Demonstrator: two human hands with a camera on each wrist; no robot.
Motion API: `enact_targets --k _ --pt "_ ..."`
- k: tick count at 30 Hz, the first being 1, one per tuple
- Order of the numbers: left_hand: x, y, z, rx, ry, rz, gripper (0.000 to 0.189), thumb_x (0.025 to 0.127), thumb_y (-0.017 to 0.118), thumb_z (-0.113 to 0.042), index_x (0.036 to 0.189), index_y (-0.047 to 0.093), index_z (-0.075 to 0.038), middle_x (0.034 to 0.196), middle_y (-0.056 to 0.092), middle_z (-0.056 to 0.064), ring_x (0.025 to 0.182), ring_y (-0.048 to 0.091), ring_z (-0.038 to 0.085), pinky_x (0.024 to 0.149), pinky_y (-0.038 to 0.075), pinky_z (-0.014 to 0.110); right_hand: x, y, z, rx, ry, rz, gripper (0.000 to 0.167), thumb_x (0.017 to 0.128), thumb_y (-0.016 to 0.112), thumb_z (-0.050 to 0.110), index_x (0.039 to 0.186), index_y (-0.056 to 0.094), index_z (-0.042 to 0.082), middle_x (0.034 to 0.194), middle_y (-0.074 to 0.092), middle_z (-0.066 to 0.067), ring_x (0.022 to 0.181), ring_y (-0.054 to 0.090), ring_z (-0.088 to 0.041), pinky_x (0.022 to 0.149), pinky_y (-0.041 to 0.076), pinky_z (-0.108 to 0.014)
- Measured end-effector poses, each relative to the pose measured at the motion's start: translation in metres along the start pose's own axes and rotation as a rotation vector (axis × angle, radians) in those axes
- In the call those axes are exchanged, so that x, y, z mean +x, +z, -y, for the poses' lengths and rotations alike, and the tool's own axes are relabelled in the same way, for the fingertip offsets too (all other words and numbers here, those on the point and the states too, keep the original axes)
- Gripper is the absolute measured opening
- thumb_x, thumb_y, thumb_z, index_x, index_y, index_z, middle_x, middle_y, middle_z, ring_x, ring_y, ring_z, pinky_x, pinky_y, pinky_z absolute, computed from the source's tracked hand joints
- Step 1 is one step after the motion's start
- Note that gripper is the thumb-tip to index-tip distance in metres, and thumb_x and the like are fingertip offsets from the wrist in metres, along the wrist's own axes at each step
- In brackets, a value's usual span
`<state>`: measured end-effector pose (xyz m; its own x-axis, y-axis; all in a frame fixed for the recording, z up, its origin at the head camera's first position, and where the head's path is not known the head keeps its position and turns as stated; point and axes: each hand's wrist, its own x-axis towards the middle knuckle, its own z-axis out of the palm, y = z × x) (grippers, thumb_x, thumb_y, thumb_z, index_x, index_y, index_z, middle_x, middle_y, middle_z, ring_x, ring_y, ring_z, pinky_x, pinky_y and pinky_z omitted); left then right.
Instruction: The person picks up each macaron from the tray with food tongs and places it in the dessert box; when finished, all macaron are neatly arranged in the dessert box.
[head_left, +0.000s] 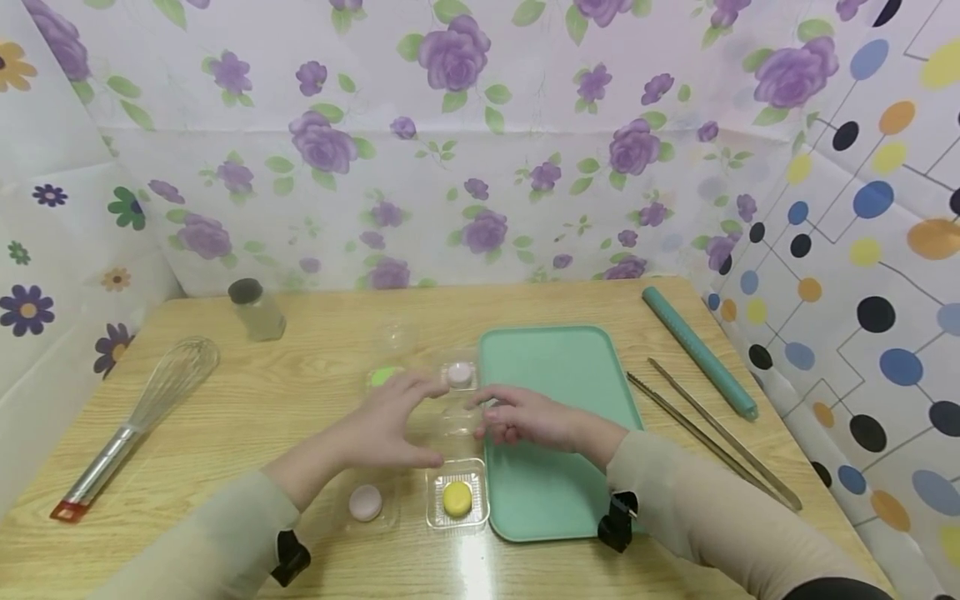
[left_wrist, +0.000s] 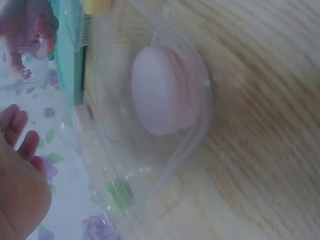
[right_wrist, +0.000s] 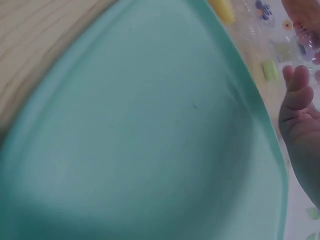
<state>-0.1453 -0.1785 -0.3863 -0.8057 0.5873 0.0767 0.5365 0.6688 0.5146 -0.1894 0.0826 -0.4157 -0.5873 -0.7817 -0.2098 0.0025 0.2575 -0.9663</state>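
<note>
Between my two hands in the head view is a clear plastic lid [head_left: 456, 421]. My right hand [head_left: 536, 417] pinches its right side with partly curled fingers, over the left edge of the green tray [head_left: 555, 358]. Spread wide, my left hand [head_left: 382, 423] stands left of the lid with nothing in its grip. Below the hands, a yellow macaron [head_left: 457, 498] sits in a clear plastic box [head_left: 480, 523]. A pink macaron [head_left: 365, 503] in its clear box lies under my left wrist. Farther back are a green macaron [head_left: 384, 375], partly hidden by my left hand, and a pale macaron [head_left: 460, 374].
At the left lies a whisk [head_left: 161, 392] with a red-tipped handle; a dark-capped jar [head_left: 258, 312] stands behind it. Right of the tray are metal tongs [head_left: 705, 429] and a teal rolling pin [head_left: 697, 350]. Floral sheets [head_left: 525, 167] hang behind the table.
</note>
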Motion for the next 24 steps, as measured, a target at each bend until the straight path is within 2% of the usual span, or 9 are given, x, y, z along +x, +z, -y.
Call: enact_targets --k 4,7,10,14,18,21,24 --pt "0.000 -0.001 0.001 -0.116 -0.052 0.085 0.071 0.081 0.069 -0.044 0.136 0.044 -0.007 0.127 0.051 0.008 0.114 0.047 0.027 0.092 0.042 0.048 -0.002 0.002 -0.001 -0.211 -0.105 -0.038 0.046 0.091 0.057 0.029 0.133 0.048 0.015 0.114 0.062 -0.006 0.091 0.057 -0.018 0.077 0.048 -0.031" --pt "0.000 -0.001 0.002 -0.193 -0.069 0.124 0.063 0.086 0.065 -0.039 0.134 0.045 -0.005 0.123 0.054 0.009 0.109 0.051 0.025 0.090 0.044 0.045 -0.004 0.005 0.001 -0.288 -0.175 -0.065 0.050 0.086 0.066 0.023 0.132 0.049 0.015 0.116 0.059 -0.007 0.085 0.056 -0.015 0.073 0.049 -0.028" --pt "-0.001 0.000 0.002 -0.224 -0.080 0.139 0.061 0.084 0.067 -0.038 0.132 0.047 -0.006 0.119 0.056 0.005 0.106 0.051 0.022 0.089 0.044 0.043 -0.006 0.008 0.002 -0.321 -0.210 -0.086 0.053 0.082 0.071 0.020 0.131 0.050 0.014 0.116 0.058 -0.007 0.075 0.054 -0.014 0.064 0.047 -0.025" --pt "-0.003 0.003 0.002 -0.203 -0.068 0.131 0.067 0.077 0.072 -0.044 0.130 0.049 -0.008 0.118 0.056 0.002 0.104 0.051 0.020 0.087 0.045 0.041 -0.009 0.011 0.002 -0.374 -0.230 -0.109 0.057 0.078 0.076 0.024 0.129 0.052 0.013 0.115 0.057 -0.002 0.073 0.055 -0.019 0.059 0.044 -0.022" --pt "-0.005 0.007 0.001 -0.169 -0.060 0.108 0.072 0.072 0.075 -0.047 0.128 0.051 -0.009 0.120 0.055 0.002 0.104 0.050 0.020 0.088 0.044 0.039 -0.010 0.014 0.002 -0.437 -0.241 -0.124 0.062 0.076 0.078 0.029 0.129 0.051 0.009 0.101 0.060 0.000 0.071 0.055 -0.028 0.057 0.043 -0.022" --pt "-0.007 0.009 -0.001 -0.140 -0.067 0.095 0.074 0.071 0.076 -0.048 0.127 0.052 -0.008 0.120 0.055 0.002 0.105 0.050 0.021 0.088 0.043 0.039 -0.012 0.016 0.001 -0.499 -0.232 -0.124 0.066 0.074 0.080 0.033 0.128 0.050 0.010 0.092 0.058 0.001 0.071 0.054 -0.028 0.057 0.043 -0.022" --pt "-0.009 0.010 -0.004 -0.121 -0.075 0.099 0.076 0.068 0.078 -0.048 0.127 0.052 -0.007 0.121 0.055 0.003 0.106 0.050 0.024 0.090 0.043 0.041 -0.014 0.018 0.002 -0.579 -0.214 -0.114 0.070 0.072 0.080 0.039 0.129 0.049 0.013 0.096 0.056 0.004 0.076 0.055 -0.023 0.060 0.045 -0.023"
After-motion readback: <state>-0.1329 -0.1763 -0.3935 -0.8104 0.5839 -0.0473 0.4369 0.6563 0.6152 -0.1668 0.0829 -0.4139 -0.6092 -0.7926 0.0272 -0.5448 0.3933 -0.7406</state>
